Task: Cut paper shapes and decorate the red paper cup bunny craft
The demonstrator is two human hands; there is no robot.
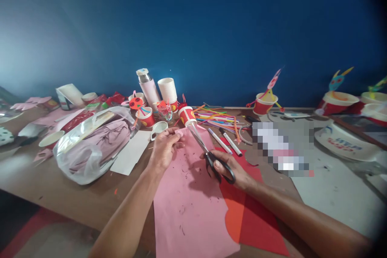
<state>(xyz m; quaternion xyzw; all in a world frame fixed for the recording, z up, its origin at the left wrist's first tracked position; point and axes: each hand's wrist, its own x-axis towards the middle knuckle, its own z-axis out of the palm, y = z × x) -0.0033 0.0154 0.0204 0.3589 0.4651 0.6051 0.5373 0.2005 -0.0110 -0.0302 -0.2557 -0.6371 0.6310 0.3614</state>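
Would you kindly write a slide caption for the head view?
Left hand holds pink paper while right hand cuts it with scissors.

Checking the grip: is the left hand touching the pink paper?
Touching. Head view shows the left hand pinching the top edge of the pink paper.

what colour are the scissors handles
Black; the head view shows the scissors held in the right hand.

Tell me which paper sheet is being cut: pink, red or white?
The pink sheet: the left hand pinches its far edge, where the scissors meet it. The red sheet lies partly beneath it.
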